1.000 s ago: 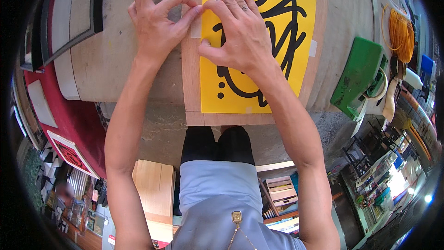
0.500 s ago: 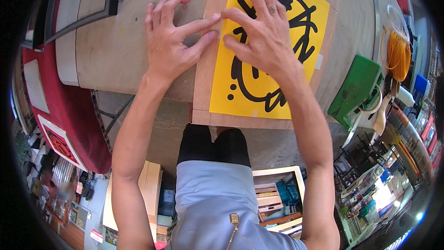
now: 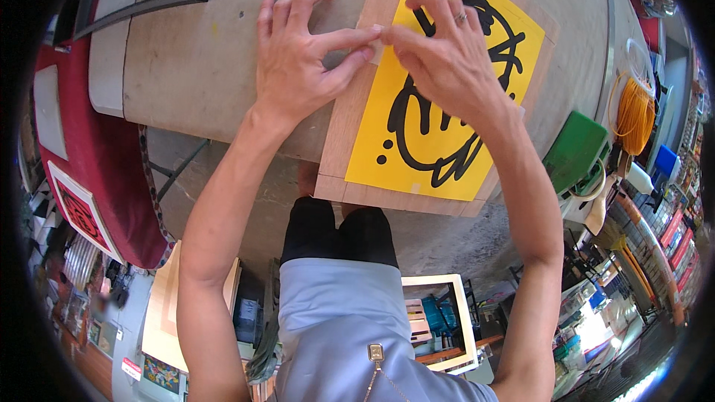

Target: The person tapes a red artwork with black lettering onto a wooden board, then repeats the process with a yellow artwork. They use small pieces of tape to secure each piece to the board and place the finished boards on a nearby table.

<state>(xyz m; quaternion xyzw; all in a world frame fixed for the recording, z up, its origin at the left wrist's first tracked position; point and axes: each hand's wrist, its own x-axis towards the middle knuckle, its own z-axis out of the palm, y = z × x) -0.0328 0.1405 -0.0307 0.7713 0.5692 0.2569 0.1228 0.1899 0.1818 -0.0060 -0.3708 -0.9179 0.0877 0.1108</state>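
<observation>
A yellow poster with thick black brush-like strokes lies on a pale wooden board. My left hand reaches to the poster's left edge, index finger and thumb stretched out with their tips slightly apart, other fingers raised and spread. Over the poster, my right hand has its index fingertip meeting the left one at that edge; its thumb is tucked below. Anything between the right fingertips is too small to make out. A small pale piece of tape sits on the poster's bottom edge.
The board lies on a grey table, overhanging its near edge. A dark-framed panel is at far left, beside a red-covered surface. On the right are a green box-like object and a coil of orange cord.
In view, the board, poster and both hands have shifted right as the picture turned slightly. My right thumb, earlier spread from its index finger, has drawn in; the fingertips stay at the poster's left edge.
</observation>
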